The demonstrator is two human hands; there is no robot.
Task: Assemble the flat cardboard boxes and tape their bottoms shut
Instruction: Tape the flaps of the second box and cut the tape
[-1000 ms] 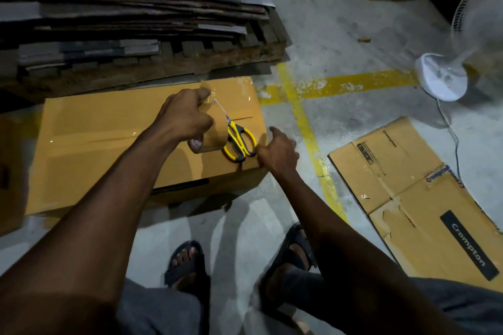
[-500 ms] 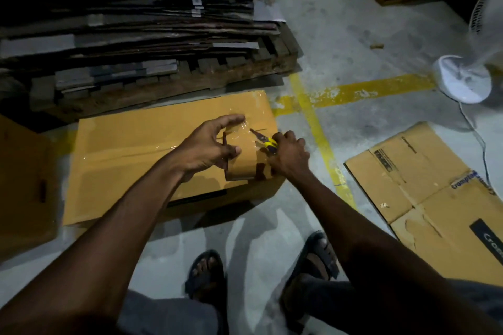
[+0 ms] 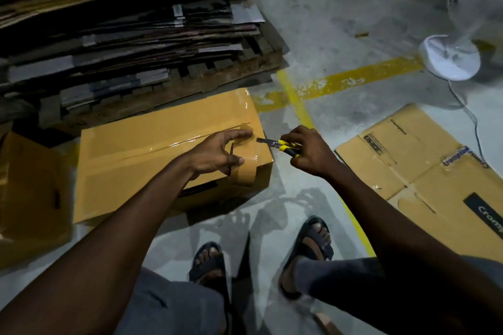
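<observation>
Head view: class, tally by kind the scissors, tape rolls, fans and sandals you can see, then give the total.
scissors: 1
tape roll: 1
fan: 1
sandals: 2
Total: 5

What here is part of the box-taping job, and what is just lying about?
In the job: box; tape, gripped by the left hand; scissors, gripped by the right hand.

Lying about: fan; flat carton; cardboard stack.
</observation>
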